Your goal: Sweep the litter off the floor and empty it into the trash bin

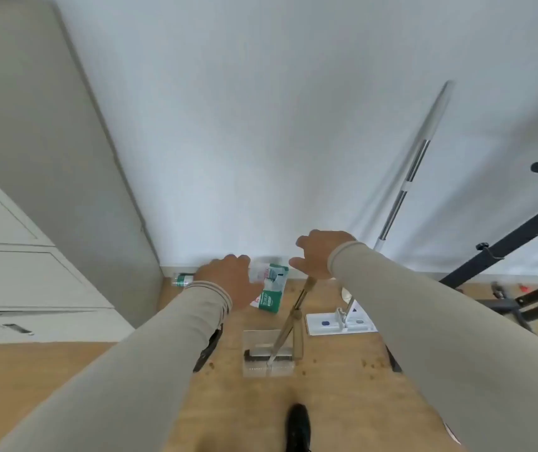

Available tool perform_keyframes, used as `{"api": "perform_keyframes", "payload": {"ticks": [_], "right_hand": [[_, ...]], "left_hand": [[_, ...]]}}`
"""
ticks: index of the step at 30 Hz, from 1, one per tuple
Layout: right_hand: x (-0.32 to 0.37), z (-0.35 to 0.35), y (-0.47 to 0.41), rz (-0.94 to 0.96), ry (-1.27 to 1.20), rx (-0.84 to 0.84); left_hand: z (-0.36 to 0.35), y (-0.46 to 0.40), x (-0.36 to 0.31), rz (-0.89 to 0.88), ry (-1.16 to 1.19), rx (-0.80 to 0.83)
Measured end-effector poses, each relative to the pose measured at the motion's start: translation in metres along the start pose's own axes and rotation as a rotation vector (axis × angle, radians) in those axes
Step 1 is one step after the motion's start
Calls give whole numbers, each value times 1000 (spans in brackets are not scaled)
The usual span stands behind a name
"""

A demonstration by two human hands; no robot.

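- Head view: both arms reach out over the wooden floor (342,402) toward the base of the white wall (261,125).
- The right hand (318,254) sits at the top of the broom-and-dustpan handle (295,308); its fingers look spread and only loosely curled, not yet clamped on it, though the palm side is hidden.
- The left hand (228,278) hangs in front of the green-and-white packet (270,290), fingers relaxed, holding nothing that I can see.
- The litter lies by the skirting: that packet, and a small green can (181,279) in the corner beside the cabinet (49,158).
- The dustpan (268,352) stands on the floor, just short of the packet.
- A separate flat mop (341,322) leans on the wall to the right.
- No trash bin in sight.
- I'd say this is the very start, taking up the tools; next calls for a firm grip on the handle and separating brush from pan.
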State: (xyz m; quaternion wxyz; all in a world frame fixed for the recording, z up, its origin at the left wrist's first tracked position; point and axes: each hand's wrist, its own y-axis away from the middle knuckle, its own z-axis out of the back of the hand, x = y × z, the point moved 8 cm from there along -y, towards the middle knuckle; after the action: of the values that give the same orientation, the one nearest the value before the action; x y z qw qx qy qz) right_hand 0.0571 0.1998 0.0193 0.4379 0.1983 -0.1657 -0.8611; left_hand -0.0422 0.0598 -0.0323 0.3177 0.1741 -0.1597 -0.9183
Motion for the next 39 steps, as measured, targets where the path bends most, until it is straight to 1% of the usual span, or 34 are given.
{"api": "perform_keyframes", "payload": {"ticks": [1,3,4,7,8,10,12,14,16,17,20,22,25,27,29,31,35,37,39], "right_hand": [[-5,-4,-5,16,2,36],[-12,-8,-19,74,26,51],[-14,-9,-22,86,73,72],[-11,-9,-34,162,159,107],[-11,-6,-35,182,196,119],[-11,-8,-41,224,214,132],[-13,-13,-50,260,268,106],[-21,-18,-60,285,354,45],[-32,-22,-70,310,376,26],[-37,-22,-74,322,382,26],[-49,-14,-89,343,338,56],[-69,-2,-106,289,337,90],[-112,17,-128,172,296,170],[-112,12,-138,167,372,208],[-100,-24,-138,219,465,314],[-93,-75,-138,253,533,396],[-114,-177,-138,223,634,628],[-121,-215,-136,195,648,708],[-125,-244,-129,198,651,751]], "left_hand": [[-12,-6,-9,13,43,31],[-45,-23,-27,35,187,102],[-66,-30,-33,78,265,153],[-128,-57,-63,158,463,229],[-148,-64,-71,193,485,275],[-185,-75,-84,315,628,357],[-217,-87,-92,447,782,381],[-252,-105,-96,568,963,369],[-271,-114,-104,641,1063,381],[-275,-119,-106,652,1069,377],[-279,-132,-110,679,1123,290],[-286,-129,-113,690,1168,265],[-275,-108,-118,598,1184,206],[-275,-105,-110,594,1148,194],[-277,-107,-103,621,1120,226],[-273,-107,-95,634,1077,258],[-278,-112,-86,687,1001,262],[-279,-115,-87,712,1002,253],[-278,-113,-81,749,998,208]]}}
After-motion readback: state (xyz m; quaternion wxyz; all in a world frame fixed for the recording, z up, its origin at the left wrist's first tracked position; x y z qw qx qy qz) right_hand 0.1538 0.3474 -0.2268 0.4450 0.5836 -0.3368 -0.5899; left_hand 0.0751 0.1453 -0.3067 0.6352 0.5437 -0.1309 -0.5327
